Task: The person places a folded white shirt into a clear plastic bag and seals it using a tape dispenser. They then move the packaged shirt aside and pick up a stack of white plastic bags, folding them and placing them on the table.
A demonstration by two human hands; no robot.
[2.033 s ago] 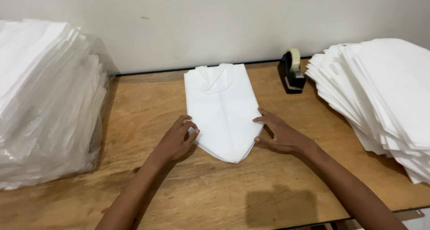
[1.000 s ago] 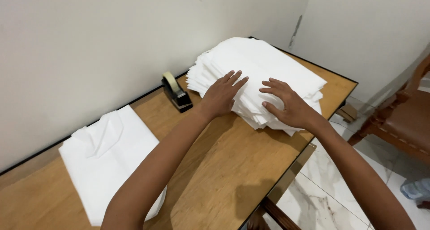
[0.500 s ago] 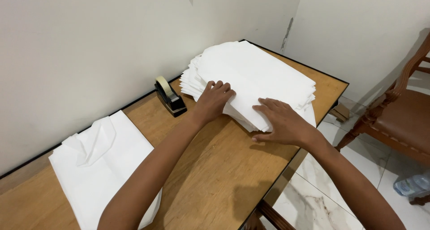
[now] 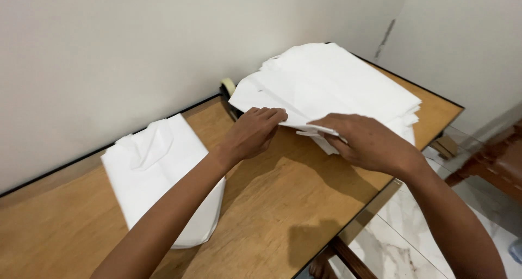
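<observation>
Closest to the person, a bare stretch of the wooden counter point(image 4: 283, 203) runs under both forearms, and past its near edge pale marbled floor tiles point(image 4: 413, 230) show. Just left of the left forearm lies 1 flat white garment piece point(image 4: 157, 175), smoothed out on the wood and apart from everything else. A little further in, the left hand point(image 4: 253, 132) has its fingers point(image 4: 269, 116) curled shut over the near edge of the top white sheet point(image 4: 272, 102), lifting that edge slightly off the pile. Beside it, the right hand point(image 4: 370, 140) lies palm down with its fingers point(image 4: 331, 128) pinching the same sheet's folded edge against the layers beneath. Both hands sit at the near side of the stack of white sheets point(image 4: 348, 88), which covers the far right end of the counter. Behind the raised sheet, a tape dispenser point(image 4: 228, 88) peeks out against the plain wall point(image 4: 109, 56). To the far right, part of a brown wooden chair point(image 4: 500, 165) stands on the floor.
</observation>
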